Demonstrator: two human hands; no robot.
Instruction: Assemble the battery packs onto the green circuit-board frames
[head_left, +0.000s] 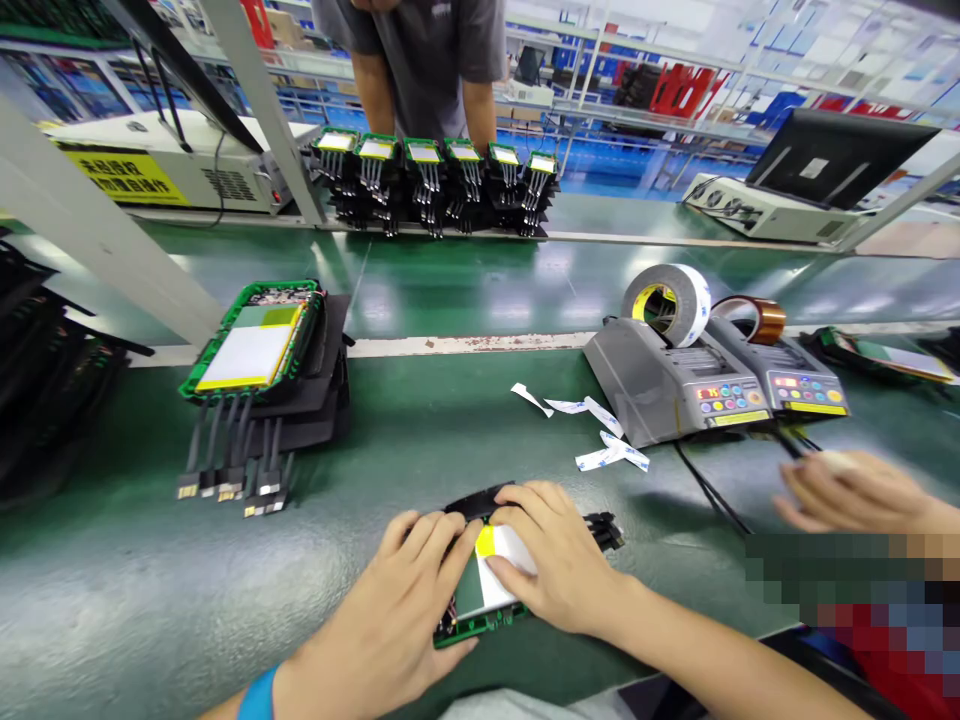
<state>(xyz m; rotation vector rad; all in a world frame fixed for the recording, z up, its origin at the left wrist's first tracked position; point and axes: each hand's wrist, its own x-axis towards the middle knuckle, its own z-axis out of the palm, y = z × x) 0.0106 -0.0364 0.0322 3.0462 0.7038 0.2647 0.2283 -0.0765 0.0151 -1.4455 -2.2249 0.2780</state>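
Note:
An open power bank [491, 590] lies in front of me, with a green rim, a circuit board, a white battery pouch with a yellow strip, and short black cables [606, 530] sticking out to the right. My left hand [401, 590] grips its left end, thumb at the near edge and fingers over the top. Around the right part, my right hand [559, 560] is closed, its thumb on the white pouch and its fingers reaching to the far edge. Both hands hide much of the unit.
Similar units [255, 345] are stacked at left, with more [424, 175] on the far bench before a standing person [427, 60]. Two tape dispensers [675, 385] stand at right, beside white tape strips [600, 420]. Another person's hand [862, 490] is at far right.

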